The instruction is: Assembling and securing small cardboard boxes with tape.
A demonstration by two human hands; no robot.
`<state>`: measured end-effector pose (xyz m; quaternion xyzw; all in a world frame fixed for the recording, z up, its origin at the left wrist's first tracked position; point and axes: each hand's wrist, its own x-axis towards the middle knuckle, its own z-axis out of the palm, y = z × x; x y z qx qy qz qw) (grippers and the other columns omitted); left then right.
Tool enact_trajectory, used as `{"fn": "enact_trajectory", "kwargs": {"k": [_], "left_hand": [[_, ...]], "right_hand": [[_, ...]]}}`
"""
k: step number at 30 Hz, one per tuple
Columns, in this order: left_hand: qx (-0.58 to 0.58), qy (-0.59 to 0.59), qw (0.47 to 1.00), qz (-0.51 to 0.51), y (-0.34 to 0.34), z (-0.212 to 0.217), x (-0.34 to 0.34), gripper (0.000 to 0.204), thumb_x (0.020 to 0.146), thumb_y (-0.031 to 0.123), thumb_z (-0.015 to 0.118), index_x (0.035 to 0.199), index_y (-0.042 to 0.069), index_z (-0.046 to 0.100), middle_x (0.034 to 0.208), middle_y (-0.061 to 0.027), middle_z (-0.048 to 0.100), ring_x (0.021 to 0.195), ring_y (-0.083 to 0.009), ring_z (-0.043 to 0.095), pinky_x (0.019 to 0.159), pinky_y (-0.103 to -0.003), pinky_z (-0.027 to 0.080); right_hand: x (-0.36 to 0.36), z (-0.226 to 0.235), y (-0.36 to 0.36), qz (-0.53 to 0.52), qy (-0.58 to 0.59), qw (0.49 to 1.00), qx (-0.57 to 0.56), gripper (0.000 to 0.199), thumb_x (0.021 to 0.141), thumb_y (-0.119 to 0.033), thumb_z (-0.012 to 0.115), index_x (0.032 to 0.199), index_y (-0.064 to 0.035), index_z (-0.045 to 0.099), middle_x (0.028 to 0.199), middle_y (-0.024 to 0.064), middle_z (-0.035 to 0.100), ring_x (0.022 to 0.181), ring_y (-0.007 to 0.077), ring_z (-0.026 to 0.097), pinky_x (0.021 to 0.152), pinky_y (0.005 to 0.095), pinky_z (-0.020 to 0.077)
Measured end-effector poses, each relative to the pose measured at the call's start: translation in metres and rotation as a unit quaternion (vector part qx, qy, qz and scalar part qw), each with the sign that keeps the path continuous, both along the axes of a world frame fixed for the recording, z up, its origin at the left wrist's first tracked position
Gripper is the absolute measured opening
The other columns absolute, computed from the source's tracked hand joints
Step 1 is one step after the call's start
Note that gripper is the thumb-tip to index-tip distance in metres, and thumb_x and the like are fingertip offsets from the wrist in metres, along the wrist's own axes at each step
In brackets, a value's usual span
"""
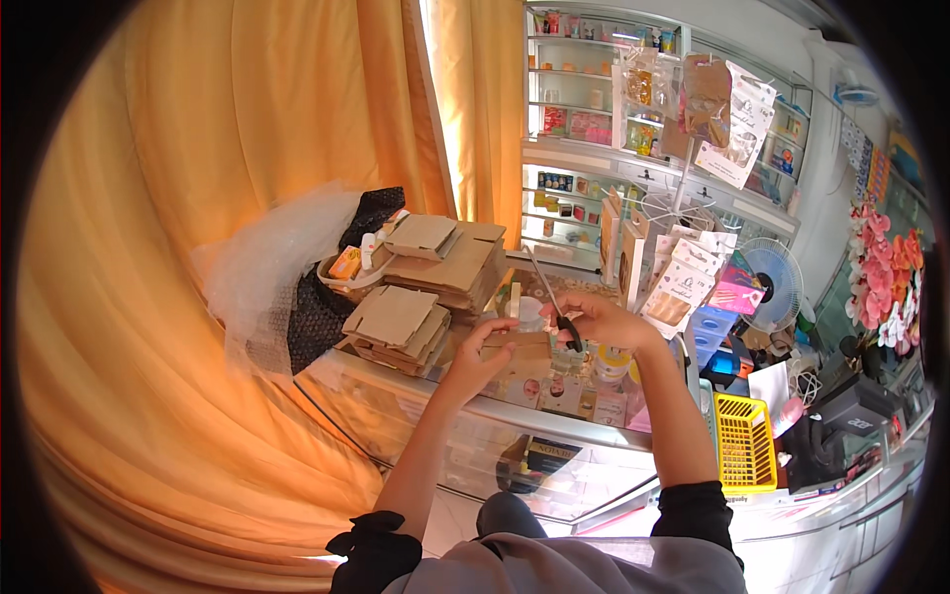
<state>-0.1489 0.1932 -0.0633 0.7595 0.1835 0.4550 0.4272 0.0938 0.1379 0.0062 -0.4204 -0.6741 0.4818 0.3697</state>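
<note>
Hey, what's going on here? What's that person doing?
A person's right grip is holding what look like black-handled scissors, pointing away from the body. The left grip is open close by, thumb and fingers apart. Both are over a glass counter, with flat brown cardboard piled on its left side.

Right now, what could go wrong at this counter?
Perhaps a cut: the right fingers hold scissors close to the left fingers. If dropped, the scissors might scratch the glass counter. The loose cardboard pile sits by the counter's edge and could slide off.
</note>
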Motion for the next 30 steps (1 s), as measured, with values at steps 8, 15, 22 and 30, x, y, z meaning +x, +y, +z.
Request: {"fn": "enact_trajectory", "kwargs": {"k": [8, 15, 22, 30], "left_hand": [[-0.016, -0.003, 1.0, -0.001, 0.0, 0.001, -0.002, 0.031, 0.085, 0.006, 0.063, 0.116, 0.006, 0.058, 0.115, -0.0062, 0.057, 0.11, -0.0162, 0.051, 0.098, -0.028, 0.038], [-0.008, -0.012, 1.0, -0.011, 0.0, 0.001, -0.002, 0.033, 0.085, 0.004, 0.062, 0.118, 0.006, 0.057, 0.114, -0.0058, 0.057, 0.11, -0.0156, 0.052, 0.097, -0.028, 0.039], [-0.019, -0.013, 1.0, -0.015, 0.0, 0.0, -0.003, 0.033, 0.085, 0.004, 0.062, 0.118, 0.005, 0.056, 0.116, -0.0054, 0.057, 0.111, -0.0153, 0.052, 0.097, -0.028, 0.039], [-0.034, 0.009, 0.999, -0.028, -0.001, 0.007, -0.007, 0.034, 0.084, 0.005, 0.063, 0.118, 0.005, 0.057, 0.115, -0.0045, 0.059, 0.112, -0.0145, 0.051, 0.099, -0.028, 0.037]], "right_hand": [[0.014, 0.027, -0.023, 0.064, -0.028, 0.994, -0.081, 0.04, 0.081, -0.017, 0.074, 0.109, -0.0022, 0.05, 0.088, 0.0046, 0.059, 0.064, 0.0076, 0.056, 0.052, 0.022, 0.0474], [0.035, 0.018, -0.017, 0.09, -0.069, 0.988, -0.106, 0.045, 0.078, -0.027, 0.078, 0.098, -0.0028, 0.045, 0.079, 0.0042, 0.059, 0.054, 0.0082, 0.054, 0.046, 0.0215, 0.0429], [0.041, 0.009, -0.013, 0.08, -0.13, 0.986, -0.06, 0.047, 0.076, -0.026, 0.08, 0.107, -0.0004, 0.055, 0.085, 0.0053, 0.064, 0.054, 0.007, 0.054, 0.046, 0.0207, 0.042], [0.045, 0.01, -0.015, 0.052, -0.152, 0.986, -0.03, 0.042, 0.071, -0.025, 0.082, 0.1, -0.0005, 0.065, 0.089, 0.0034, 0.067, 0.057, 0.0049, 0.054, 0.048, 0.0195, 0.0412]]}}
